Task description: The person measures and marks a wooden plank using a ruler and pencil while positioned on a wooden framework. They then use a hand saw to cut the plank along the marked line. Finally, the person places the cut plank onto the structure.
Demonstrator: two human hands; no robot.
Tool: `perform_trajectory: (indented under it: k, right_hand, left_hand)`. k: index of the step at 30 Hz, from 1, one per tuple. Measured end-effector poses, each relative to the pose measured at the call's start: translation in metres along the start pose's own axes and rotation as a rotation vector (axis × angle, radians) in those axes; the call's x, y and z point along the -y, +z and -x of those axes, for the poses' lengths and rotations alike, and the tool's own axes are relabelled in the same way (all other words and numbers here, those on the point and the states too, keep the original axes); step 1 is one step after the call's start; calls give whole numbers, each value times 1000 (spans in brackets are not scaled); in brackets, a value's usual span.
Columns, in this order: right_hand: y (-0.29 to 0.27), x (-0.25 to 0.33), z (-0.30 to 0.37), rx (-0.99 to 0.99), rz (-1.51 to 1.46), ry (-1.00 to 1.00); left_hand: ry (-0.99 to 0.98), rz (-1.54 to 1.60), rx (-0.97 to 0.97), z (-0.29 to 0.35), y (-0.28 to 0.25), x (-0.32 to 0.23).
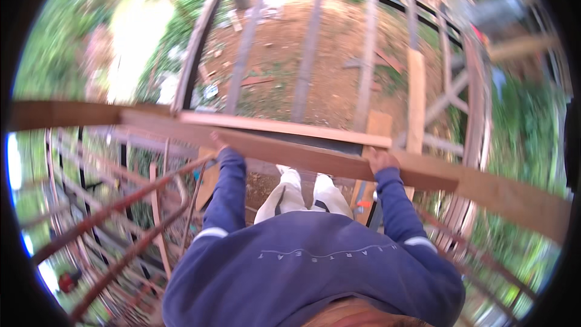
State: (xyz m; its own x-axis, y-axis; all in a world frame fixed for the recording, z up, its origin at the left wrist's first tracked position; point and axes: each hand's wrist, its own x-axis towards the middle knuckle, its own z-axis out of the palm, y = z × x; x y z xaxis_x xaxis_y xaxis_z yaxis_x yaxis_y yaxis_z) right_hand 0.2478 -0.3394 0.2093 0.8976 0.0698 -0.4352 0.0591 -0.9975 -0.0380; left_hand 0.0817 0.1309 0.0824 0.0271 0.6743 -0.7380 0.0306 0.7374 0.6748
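Observation:
A wooden board [290, 151] runs across in front of me, tilted slightly down toward the right. My left hand [219, 142] is closed at its near edge, left of the middle, with the fingers partly hidden. Nearer the board's right end, my right hand [381, 159] grips it, thumb and fingers over the upper edge. A longer plank [514, 198] extends beyond the board on both sides; whether the two touch cannot be made out. Just past the board lies a narrow, paler wooden strip [284, 128].
Spaced grey joists [307, 48] inside a dark frame span ahead over bare reddish soil [272, 54] with scraps. Rusty scaffold pipes [121, 211] cross at the lower left. A light plank [416, 97] lies along the frame's right side. A small orange object [364, 204] sits beside my feet.

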Motion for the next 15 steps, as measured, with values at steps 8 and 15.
perform_trajectory:
  k: [8, 15]
  right_hand:
    - [-61, -4, 35, 74, -30, 70]
    - [-9, -2, 17, -19, -60, 25]
  left_hand:
    - [-12, -165, 86, -2, 13, -4]
    - [-7, -181, 125, 1, 16, -14]
